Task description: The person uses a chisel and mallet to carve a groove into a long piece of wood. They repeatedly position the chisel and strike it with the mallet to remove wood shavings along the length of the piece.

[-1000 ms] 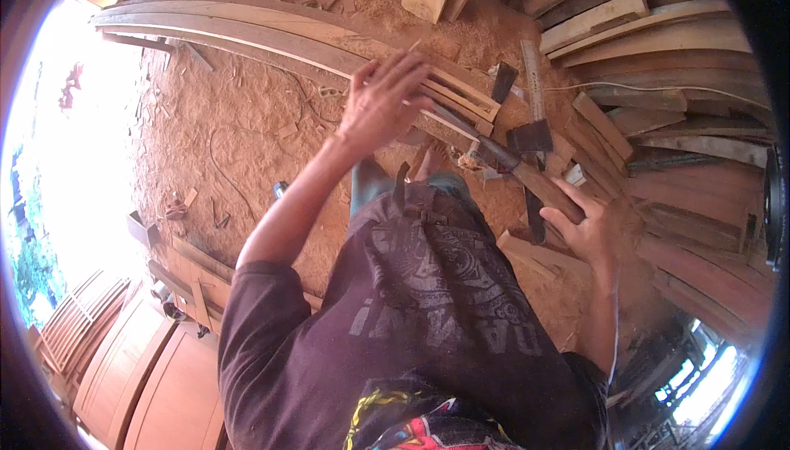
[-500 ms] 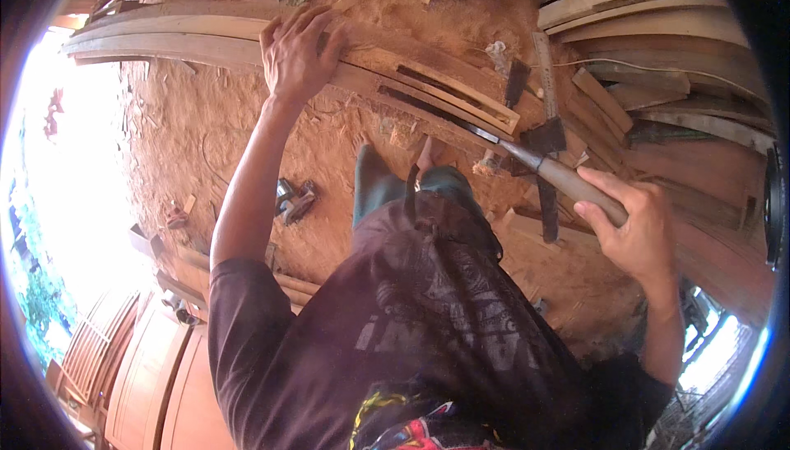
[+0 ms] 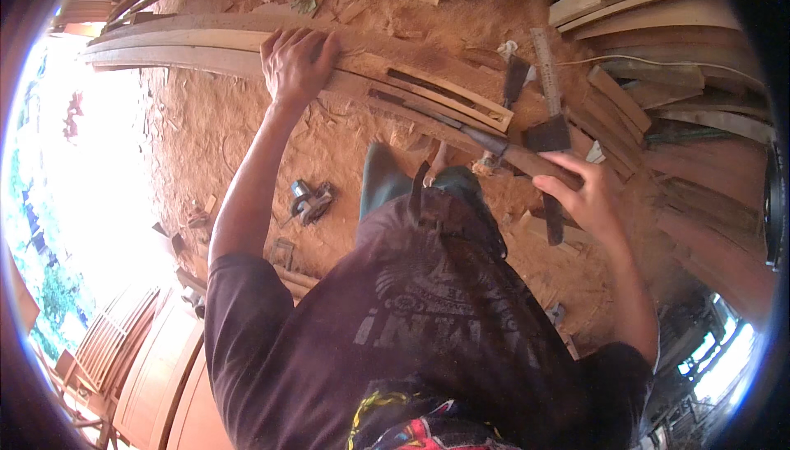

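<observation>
My left hand (image 3: 300, 67) lies over two long wooden beams (image 3: 197, 42) placed side by side, its fingers curled around them. Each beam has a long narrow slot near its right end. In my right hand (image 3: 588, 195) is a chisel (image 3: 535, 162), held by its wooden handle. Its metal blade points left and lies low in the nearer beam's slot, so the tip is hard to make out. Just past the chisel handle sits a dark tool head (image 3: 547, 134). A dark bar (image 3: 553, 221) shows on the near side of the handle.
A metal ruler (image 3: 545, 67) and a dark flat piece (image 3: 516, 79) lie beyond the beam ends. Stacked boards (image 3: 658, 18) fill the right side. A blue and black power tool (image 3: 311, 201) rests on the sawdust-covered floor (image 3: 222, 121). Wooden panels (image 3: 160, 372) stand at lower left.
My right hand and the chisel have moved left, and the blade reaches further along the nearer slot at a flatter angle. My left hand stays on the beams. The view has shifted slightly.
</observation>
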A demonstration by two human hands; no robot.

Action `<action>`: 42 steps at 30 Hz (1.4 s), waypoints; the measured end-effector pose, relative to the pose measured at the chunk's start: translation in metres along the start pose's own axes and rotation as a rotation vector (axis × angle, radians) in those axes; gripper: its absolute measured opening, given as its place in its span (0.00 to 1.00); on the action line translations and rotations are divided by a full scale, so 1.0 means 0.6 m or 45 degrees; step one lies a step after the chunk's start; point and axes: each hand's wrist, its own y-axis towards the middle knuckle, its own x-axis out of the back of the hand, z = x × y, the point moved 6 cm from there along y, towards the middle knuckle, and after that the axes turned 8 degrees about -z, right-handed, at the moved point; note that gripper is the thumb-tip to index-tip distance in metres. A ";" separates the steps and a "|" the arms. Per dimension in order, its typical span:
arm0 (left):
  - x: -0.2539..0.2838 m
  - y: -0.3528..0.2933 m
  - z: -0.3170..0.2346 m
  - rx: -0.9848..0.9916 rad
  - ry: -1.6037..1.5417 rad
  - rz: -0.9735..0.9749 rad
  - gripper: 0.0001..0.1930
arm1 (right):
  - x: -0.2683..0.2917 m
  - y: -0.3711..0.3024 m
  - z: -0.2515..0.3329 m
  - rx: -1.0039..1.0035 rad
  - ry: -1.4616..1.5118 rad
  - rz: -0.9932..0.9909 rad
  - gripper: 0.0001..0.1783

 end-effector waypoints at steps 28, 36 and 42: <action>-0.019 -0.020 0.024 0.010 -0.084 0.034 0.17 | -0.080 0.081 0.160 0.261 -0.202 -0.017 0.19; 0.001 -0.013 0.018 0.018 -0.237 -0.077 0.17 | -0.161 0.092 0.167 0.428 -0.521 0.031 0.20; 0.009 -0.011 0.012 0.050 -0.263 -0.046 0.14 | -0.131 0.056 0.155 0.269 -0.760 0.152 0.22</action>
